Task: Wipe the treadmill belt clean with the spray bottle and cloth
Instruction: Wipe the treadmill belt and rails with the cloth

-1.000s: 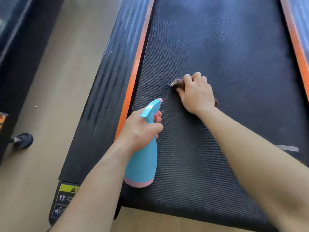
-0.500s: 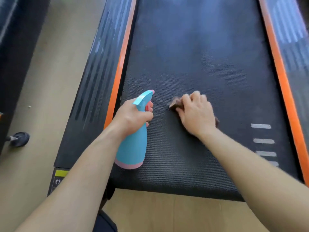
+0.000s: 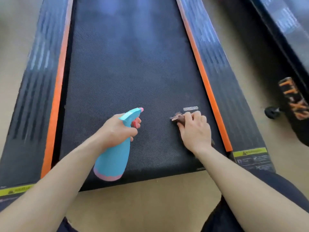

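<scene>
The black treadmill belt runs up the middle of the view between two orange strips. My left hand grips the neck of a light blue spray bottle with a pink base and pink trigger, held just above the near end of the belt. My right hand presses a small dark brown cloth onto the belt near its right edge, fingers curled over it. Most of the cloth is hidden under the hand. A small white mark on the belt lies just beyond the fingers.
Black side rails with orange inner strips, the left rail and the right rail, flank the belt. Yellow warning labels sit at the rear corners. Another machine with a small wheel stands on the beige floor at right. My dark-clad knees show at the bottom.
My right hand has slid the cloth from the left-middle of the belt across to its right edge. The left hand with the bottle has followed towards the belt's middle, and the view has swung right.
</scene>
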